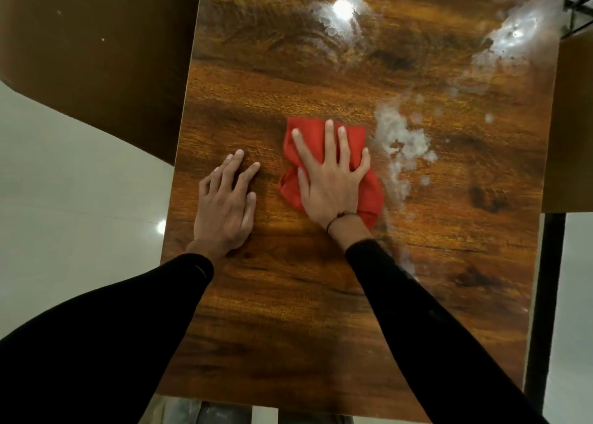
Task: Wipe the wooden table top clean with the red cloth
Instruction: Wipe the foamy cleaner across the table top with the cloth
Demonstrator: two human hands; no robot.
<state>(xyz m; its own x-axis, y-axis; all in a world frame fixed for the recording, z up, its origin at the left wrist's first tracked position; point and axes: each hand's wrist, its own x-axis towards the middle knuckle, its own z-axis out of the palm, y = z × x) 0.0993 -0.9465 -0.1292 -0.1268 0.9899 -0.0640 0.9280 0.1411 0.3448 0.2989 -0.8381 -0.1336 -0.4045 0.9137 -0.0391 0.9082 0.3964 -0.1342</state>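
Observation:
A glossy wooden table top [321, 295] fills the middle of the head view. A crumpled red cloth [316, 134] lies on it near the centre. My right hand [330, 179] presses flat on the cloth with straight, spread fingers. My left hand [226, 202] rests on the bare wood to the left of the cloth, fingers relaxed and holding nothing. White smears [401, 144] streak the wood just right of the cloth. More white smears [510, 38] spread toward the far right corner, and another white patch [327, 19] lies at the far middle.
A brown chair seat [96, 54] stands beyond the table's left edge. Another brown surface [571, 128] adjoins the right edge, with a dark post [545, 295] below it. Pale tiled floor [64, 199] lies on both sides.

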